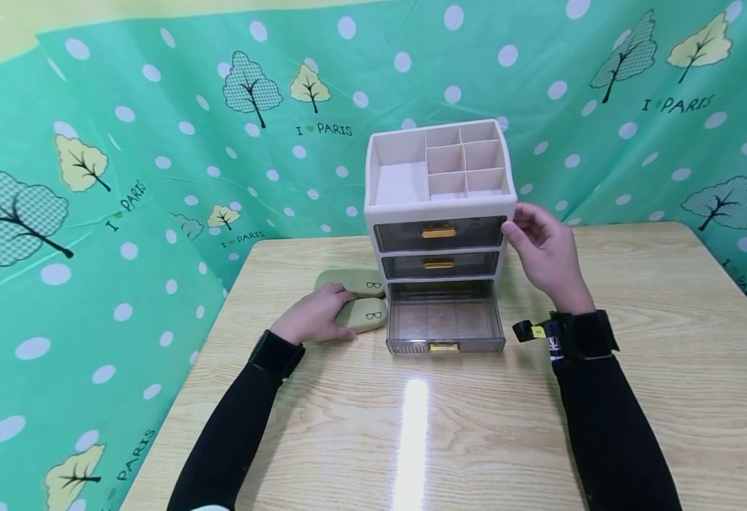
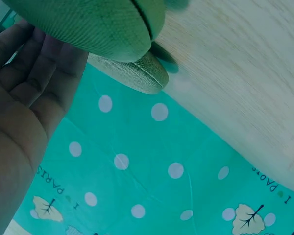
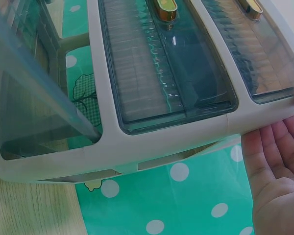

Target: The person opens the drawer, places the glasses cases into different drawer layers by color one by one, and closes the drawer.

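Observation:
My left hand (image 1: 312, 316) is around the left end of the nearer green glasses case (image 1: 363, 315), thumb on the near side and fingers on the far side. Behind it lies a second green glasses case (image 1: 350, 282), also printed with a pair of glasses. In the left wrist view, the fingers (image 2: 49, 68) reach up behind the case (image 2: 98, 24). My right hand (image 1: 545, 252) grips the right edge of a white desktop drawer organizer (image 1: 440, 211), thumb on the front, fingers along the side. Its bottom clear drawer (image 1: 446, 319) is pulled out; two drawers above are closed.
Divided compartments (image 1: 446, 163) form the organizer's top. The wooden table (image 1: 475, 433) ends at a green patterned cloth (image 1: 347, 71) behind and to the left. A strap end (image 1: 529, 331) sticks out from the right wristband near the pulled-out drawer.

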### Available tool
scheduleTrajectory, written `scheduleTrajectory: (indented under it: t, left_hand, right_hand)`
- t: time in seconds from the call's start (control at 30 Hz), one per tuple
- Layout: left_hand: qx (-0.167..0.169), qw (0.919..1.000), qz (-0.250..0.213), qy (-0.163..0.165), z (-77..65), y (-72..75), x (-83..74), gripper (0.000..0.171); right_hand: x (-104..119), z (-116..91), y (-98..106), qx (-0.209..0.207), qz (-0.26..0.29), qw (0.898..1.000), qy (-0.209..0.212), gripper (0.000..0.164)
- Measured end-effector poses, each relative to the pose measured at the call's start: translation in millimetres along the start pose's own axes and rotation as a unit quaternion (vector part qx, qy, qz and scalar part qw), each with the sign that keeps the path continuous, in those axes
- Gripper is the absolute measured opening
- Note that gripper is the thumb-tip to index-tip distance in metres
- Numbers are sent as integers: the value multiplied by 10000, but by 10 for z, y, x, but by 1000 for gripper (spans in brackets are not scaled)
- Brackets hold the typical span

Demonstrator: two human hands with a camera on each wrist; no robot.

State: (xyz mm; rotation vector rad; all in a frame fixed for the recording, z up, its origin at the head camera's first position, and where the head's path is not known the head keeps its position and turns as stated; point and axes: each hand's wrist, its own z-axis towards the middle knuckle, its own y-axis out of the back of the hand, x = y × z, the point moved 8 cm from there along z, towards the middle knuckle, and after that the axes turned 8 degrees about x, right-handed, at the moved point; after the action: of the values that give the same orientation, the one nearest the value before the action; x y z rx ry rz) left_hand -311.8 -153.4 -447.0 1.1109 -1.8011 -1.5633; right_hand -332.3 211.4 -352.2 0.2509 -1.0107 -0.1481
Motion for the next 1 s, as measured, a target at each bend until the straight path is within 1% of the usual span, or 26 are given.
scheduleTrajectory:
  t: [0.1,0.2,0.33,0.53,0.67,0.9,1.0]
  left_hand:
    - [57,10000,-58,-7,-21,1,12,74]
    - [89,9998,-152,59,-56,25,35,73]
    - [21,9996,-218,165,-111,108,56,70]
    - [-125,9997,-169,118,-176,234,39,69]
    - [-210,9997,-80,27,-198,298,3,69]
    - [-527,9982,200,-178,-264,457,-122,69]
    - [-627,9971,327,-267,-291,523,-172,67]
  right_hand:
    - [2,4,3,8,35,10000,-4,34]
    - [-2,5,8,10,48,10000,-8,33]
    - [2,7,16,5,38,10000,29,33]
    - [-8,14,19,16,21,10000,36,33]
    - [-5,10,18,28,21,10000,37,33]
    - [-17,15,18,14,206,9998,-3,32]
    - [-15,16,14,19,195,9998,3,32]
